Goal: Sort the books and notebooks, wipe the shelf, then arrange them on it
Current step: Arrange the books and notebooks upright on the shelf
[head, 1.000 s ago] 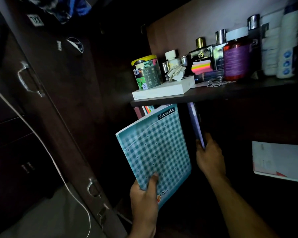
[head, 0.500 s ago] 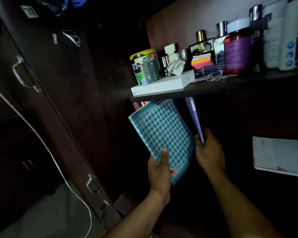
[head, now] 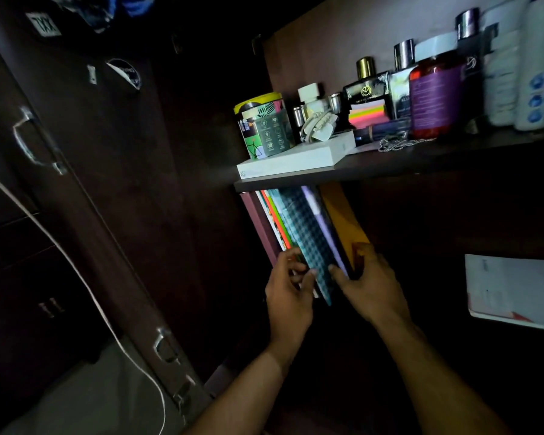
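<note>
Head: checked notebook [head: 311, 243] upright, leaning left.

The tops of the standing notebooks [head: 299, 227] are hidden behind the upper shelf [head: 390, 166]. Darkness swallows the compartment below them. A white sheet [head: 512, 290] runs off the right edge, its print too blurred, perhaps, to read.

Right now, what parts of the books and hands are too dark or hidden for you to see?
Head view, the only one:
- Tops of the upright books: hidden behind the upper shelf board.
- The surface they stand on: lost in darkness.
- Bottom of the teal checked notebook: covered partly by the left hand and right hand.
- White paper: cut off by the right edge, print blurred.
</note>
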Demonstrator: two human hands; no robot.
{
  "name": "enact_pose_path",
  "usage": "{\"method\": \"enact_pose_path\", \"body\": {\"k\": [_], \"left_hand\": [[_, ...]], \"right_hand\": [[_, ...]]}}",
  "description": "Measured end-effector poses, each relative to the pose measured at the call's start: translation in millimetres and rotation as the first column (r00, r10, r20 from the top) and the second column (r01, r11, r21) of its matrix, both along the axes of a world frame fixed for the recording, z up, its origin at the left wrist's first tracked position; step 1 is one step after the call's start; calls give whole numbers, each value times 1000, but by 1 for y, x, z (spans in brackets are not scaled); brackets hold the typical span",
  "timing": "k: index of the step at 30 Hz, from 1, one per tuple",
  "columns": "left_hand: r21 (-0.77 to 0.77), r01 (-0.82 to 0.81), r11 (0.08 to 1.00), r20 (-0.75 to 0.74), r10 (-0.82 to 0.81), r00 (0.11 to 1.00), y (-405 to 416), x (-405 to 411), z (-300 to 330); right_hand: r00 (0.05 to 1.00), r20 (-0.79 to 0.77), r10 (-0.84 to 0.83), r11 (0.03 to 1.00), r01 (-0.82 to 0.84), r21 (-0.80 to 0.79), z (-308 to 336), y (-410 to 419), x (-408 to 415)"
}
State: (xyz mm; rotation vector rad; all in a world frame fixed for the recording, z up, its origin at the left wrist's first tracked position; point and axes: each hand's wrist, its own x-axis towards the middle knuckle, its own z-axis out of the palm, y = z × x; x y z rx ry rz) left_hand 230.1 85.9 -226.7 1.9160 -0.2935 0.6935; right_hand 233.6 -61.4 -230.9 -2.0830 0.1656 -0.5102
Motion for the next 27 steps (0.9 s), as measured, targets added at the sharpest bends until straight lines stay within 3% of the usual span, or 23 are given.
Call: {"method": "enact_pose_path", "body": {"k": [4, 9, 12, 15, 19, 23, 27], "left_hand": [[92, -39, 995, 0, 39, 999, -1, 9, -1], [55, 0, 998, 40, -3, 999, -4, 6, -7], [158, 40, 987, 80, -54, 995, -7, 4, -6], [316, 47, 947, 151, -99, 984, -9, 5, -11], [300, 55, 952, 180, -114, 977, -5, 10, -14], [386, 36, 922, 177, -112, 978, -7, 15, -6], [423, 45, 905, 119, -105, 987, -14, 14, -3]], "right_hand": [[989, -18, 146, 989, -146, -5, -6, 0, 4], [970, -1, 244, 970, -244, 20, -13, 3, 11], [957, -32, 287, 957, -285, 61, -15, 3, 9], [956, -13, 295, 953, -293, 71, -18, 2, 8], [964, -2, 264, 964, -264, -3, -21, 5, 7], [968, -7, 252, 959, -251, -134, -24, 10, 12], [968, 30, 250, 964, -246, -99, -26, 6, 7]]}}
